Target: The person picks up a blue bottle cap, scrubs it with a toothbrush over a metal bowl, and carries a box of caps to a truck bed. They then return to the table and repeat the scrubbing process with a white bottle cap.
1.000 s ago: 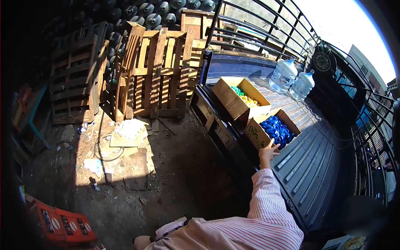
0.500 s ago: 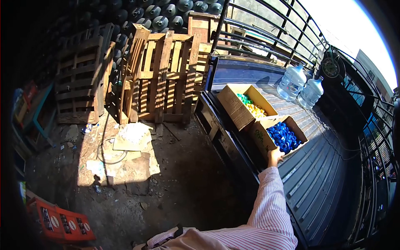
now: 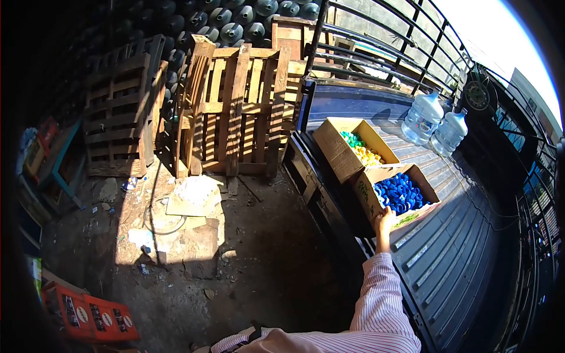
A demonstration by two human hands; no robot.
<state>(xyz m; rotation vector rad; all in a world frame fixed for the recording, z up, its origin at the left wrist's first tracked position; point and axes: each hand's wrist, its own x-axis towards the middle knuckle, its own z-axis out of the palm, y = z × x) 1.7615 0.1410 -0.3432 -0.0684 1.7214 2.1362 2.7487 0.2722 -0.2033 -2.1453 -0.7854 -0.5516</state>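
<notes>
My right hand is closed on the near corner of an open cardboard box full of blue bottle caps. The thumb lies at the rim; the other fingers are mostly hidden. This box stands on the truck bed near its side edge. Right behind it is a second open cardboard box holding green caps and yellow caps. My left hand is not visible; only a striped sleeve shows low in the view.
Two clear water jugs stand farther in on the ribbed truck bed, beside a thin cable. Metal rails border the bed. Wooden pallets lean before stacked dark jugs. A red crate sits at lower left on the littered ground.
The view has shifted slightly. My right hand and the blue-cap box have moved a little left relative to the truck bed, and green marking on the box's near side now shows.
</notes>
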